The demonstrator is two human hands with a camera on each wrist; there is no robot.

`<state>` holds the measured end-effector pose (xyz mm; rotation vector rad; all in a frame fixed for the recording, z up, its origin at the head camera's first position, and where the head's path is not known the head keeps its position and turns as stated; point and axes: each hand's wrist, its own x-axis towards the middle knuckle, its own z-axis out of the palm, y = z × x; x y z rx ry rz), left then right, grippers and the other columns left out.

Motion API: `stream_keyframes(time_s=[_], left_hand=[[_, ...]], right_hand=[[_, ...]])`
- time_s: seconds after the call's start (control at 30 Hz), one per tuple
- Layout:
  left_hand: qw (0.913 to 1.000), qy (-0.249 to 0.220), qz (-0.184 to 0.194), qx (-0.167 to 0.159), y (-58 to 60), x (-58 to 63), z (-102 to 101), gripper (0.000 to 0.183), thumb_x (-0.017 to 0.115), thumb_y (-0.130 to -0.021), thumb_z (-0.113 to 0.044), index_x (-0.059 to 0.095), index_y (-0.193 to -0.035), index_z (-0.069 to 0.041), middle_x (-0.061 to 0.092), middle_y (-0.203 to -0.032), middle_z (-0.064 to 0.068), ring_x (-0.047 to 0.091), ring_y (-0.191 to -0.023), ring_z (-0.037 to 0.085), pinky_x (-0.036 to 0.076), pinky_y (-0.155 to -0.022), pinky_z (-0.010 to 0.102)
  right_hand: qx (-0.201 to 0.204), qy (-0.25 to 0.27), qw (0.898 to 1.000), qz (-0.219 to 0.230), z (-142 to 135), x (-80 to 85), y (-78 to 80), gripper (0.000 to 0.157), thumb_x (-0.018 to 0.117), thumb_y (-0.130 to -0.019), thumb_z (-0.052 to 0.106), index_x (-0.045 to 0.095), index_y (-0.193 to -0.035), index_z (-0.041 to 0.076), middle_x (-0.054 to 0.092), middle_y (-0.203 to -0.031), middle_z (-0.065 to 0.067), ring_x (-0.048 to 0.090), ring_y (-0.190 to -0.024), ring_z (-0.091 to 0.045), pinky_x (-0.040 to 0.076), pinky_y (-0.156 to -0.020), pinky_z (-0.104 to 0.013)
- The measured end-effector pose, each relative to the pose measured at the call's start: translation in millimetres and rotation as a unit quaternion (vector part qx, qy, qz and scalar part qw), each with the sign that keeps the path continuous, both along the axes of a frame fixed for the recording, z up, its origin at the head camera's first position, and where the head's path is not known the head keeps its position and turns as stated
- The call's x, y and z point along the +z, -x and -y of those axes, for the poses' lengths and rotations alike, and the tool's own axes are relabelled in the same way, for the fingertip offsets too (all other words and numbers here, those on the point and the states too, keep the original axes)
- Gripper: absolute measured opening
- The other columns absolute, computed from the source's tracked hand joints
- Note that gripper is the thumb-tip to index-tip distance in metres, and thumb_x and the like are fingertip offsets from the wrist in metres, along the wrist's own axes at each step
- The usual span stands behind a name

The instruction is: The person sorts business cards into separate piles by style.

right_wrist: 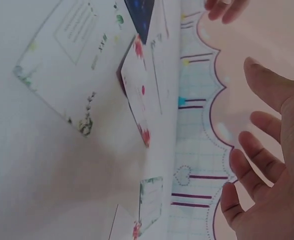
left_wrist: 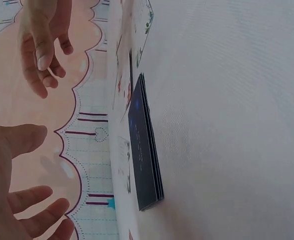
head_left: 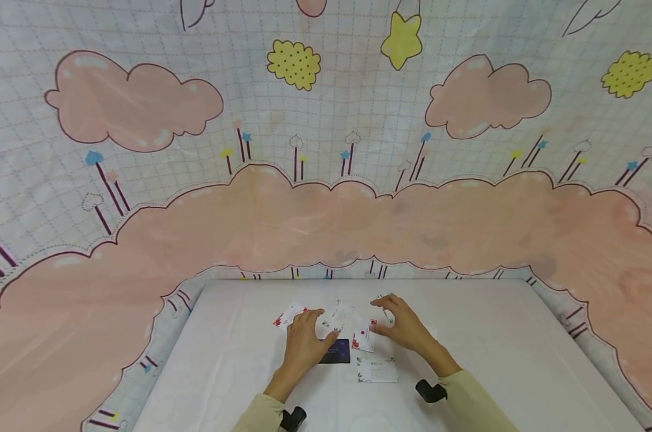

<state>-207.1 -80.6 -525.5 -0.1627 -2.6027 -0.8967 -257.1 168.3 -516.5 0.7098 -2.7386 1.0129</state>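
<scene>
My left hand [head_left: 303, 341] hovers with loosely spread fingers over the left side of a group of paper cards, holding nothing. Its thumb overlaps a small stack of dark blue cards [left_wrist: 146, 150] in the head view. The right hand [head_left: 408, 329] hangs over the group's right side, fingers apart and nothing between them. Near its thumb lies a white card with red flowers [right_wrist: 137, 95], resting on a darker-edged piece. Closer to me is a white card with green leaves [head_left: 377, 372]. Another red-flowered card [head_left: 284, 317] lies partly hidden behind my left hand.
Between the hands, farther back, lie overlapping leaf-printed cards [head_left: 343, 312]. A small leaf-bordered card [right_wrist: 151, 204] sits at the right. Everything rests on a white tabletop [head_left: 218, 342]; a patterned cloth [head_left: 358, 228] with clouds and stars hangs behind its far edge.
</scene>
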Motion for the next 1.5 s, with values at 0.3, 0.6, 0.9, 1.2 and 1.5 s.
stream_keyframes(time_s=[0.3,0.6,0.9,1.2,1.5], left_hand=[[0.9965,-0.029,0.067,0.042,14.9,-3.3,-9.8,0.061,0.081,-0.077,-0.036,0.061,-0.126,-0.006,0.063,-0.125,0.017,0.053,-0.119,0.038,0.039,-0.097,0.058],[0.9918,-0.035,0.088,0.087,22.7,-15.0,-18.0,0.062,0.082,-0.075,-0.036,0.062,-0.126,-0.006,0.063,-0.127,0.017,0.053,-0.118,0.038,0.038,-0.097,0.059],[0.9851,-0.033,0.110,0.128,28.6,-26.5,-26.2,0.064,0.083,-0.073,-0.038,0.063,-0.123,-0.004,0.062,-0.124,0.018,0.052,-0.116,0.040,0.036,-0.095,0.060],[0.9779,-0.012,0.142,0.153,33.5,-28.4,-29.2,0.066,0.085,-0.072,-0.041,0.065,-0.122,-0.003,0.062,-0.121,0.019,0.050,-0.116,0.040,0.033,-0.096,0.060],[0.9763,0.013,0.143,0.162,33.5,-26.0,-33.8,0.061,0.087,-0.068,-0.040,0.069,-0.115,-0.004,0.059,-0.118,0.018,0.049,-0.112,0.039,0.033,-0.095,0.058]], right_hand=[[0.006,0.006,1.000,0.030,15.9,4.4,19.4,0.055,0.081,-0.081,0.026,0.061,-0.131,0.015,0.058,-0.128,-0.006,0.055,-0.118,-0.029,0.046,-0.102,-0.051],[0.002,0.016,0.998,0.064,26.7,-0.4,31.1,0.056,0.079,-0.082,0.025,0.059,-0.133,0.014,0.058,-0.128,-0.009,0.055,-0.117,-0.033,0.045,-0.101,-0.055],[-0.008,0.001,0.997,0.081,31.9,-10.2,43.9,0.054,0.080,-0.081,0.026,0.061,-0.131,0.018,0.058,-0.127,-0.008,0.055,-0.116,-0.033,0.042,-0.101,-0.055],[0.007,-0.009,0.996,0.084,37.3,-15.9,55.3,0.052,0.080,-0.081,0.025,0.062,-0.129,0.014,0.059,-0.124,-0.011,0.056,-0.114,-0.032,0.045,-0.100,-0.055],[0.021,-0.021,0.997,0.074,41.3,-25.0,64.2,0.051,0.080,-0.081,0.026,0.064,-0.128,0.014,0.059,-0.121,-0.012,0.057,-0.113,-0.032,0.046,-0.098,-0.054]])
